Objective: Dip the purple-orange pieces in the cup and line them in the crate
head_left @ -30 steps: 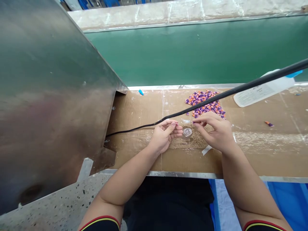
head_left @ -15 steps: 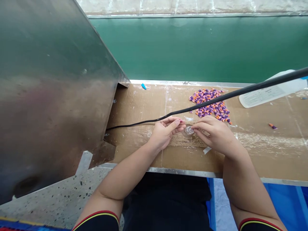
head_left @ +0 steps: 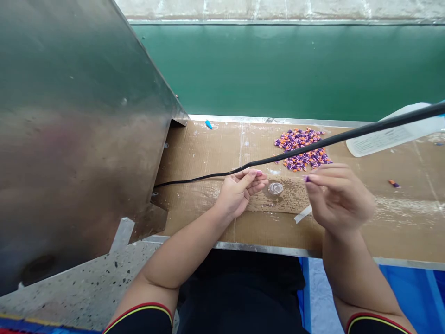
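Head | left fingers point(head_left: 248, 179) pinch pink piece point(head_left: 259, 172) | right fingers point(head_left: 328, 180) pinch purple piece point(head_left: 307, 178) | dish point(head_left: 276, 188) between

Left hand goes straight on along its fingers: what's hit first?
Probably the small clear dish, just right of the left hand; height is unclear from this single view, so it might pass above.

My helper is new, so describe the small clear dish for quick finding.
Find the brown cardboard before the green panel. Between the left hand and right hand sits the small clear dish: round and colourless, unlike the purple-and-orange pieces piled beyond it.
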Demonstrator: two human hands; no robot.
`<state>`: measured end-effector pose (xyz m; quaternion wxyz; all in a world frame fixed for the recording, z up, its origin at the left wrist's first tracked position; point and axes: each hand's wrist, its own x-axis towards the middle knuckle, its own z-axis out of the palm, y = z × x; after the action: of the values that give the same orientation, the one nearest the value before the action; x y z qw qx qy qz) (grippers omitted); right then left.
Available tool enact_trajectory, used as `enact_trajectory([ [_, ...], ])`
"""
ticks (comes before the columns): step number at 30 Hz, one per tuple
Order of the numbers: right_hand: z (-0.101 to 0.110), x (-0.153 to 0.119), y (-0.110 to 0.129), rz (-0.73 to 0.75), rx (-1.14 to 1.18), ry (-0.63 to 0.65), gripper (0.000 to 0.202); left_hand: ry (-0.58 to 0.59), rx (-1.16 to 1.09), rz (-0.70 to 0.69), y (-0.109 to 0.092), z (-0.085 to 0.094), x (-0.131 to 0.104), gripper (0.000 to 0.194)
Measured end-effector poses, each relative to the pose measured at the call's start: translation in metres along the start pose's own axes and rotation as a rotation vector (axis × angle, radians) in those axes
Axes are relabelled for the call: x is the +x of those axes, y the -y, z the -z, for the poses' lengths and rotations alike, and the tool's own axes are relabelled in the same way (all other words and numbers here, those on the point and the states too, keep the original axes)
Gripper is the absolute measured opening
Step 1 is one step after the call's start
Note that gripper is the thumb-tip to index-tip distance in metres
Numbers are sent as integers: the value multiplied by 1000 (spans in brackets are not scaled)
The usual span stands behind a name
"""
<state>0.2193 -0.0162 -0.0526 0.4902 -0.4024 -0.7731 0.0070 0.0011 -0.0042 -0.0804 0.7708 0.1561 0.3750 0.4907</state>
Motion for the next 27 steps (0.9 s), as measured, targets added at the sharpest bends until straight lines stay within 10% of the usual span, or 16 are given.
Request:
enact_trajectory([
  [4, 1, 1, 2, -66, 28, 185, 12, -7, 8, 21, 0, -1, -3, 30],
  [8, -14, -2, 14, -155, 151, 7, 11, 38, 11, 3, 4, -3, -6, 38],
  [27, -52, -18, 26, -203, 218, -74, 18, -11, 74, -174, 16, -6, -11, 40],
])
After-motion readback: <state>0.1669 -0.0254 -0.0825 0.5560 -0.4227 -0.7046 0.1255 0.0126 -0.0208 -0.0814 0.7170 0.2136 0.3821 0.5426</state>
